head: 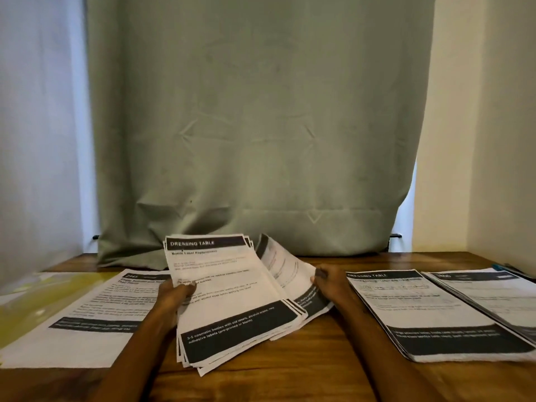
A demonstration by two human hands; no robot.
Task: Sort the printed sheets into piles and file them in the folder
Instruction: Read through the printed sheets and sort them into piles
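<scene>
Mostly hidden: left hand [174, 294] fingers behind gripped stack [232, 300]; right hand [327, 281] pinches sheet [285, 271]

1. The stack of sheets [232, 297] gripped by the left hand [174, 294] is matt white paper with black printed bands, slightly crumpled at its edges.
2. The sheet [287, 274] pinched by the right hand [329, 281] is the same thin matt paper.
3. The table [324, 355] below both wrists is brown wood with visible grain and a soft sheen.
4. Left of the left fingers, the folder [34, 303] is yellowish glossy translucent plastic.
5. Beyond the fingertips, the curtain [261, 126] is matt, creased green cloth.
</scene>
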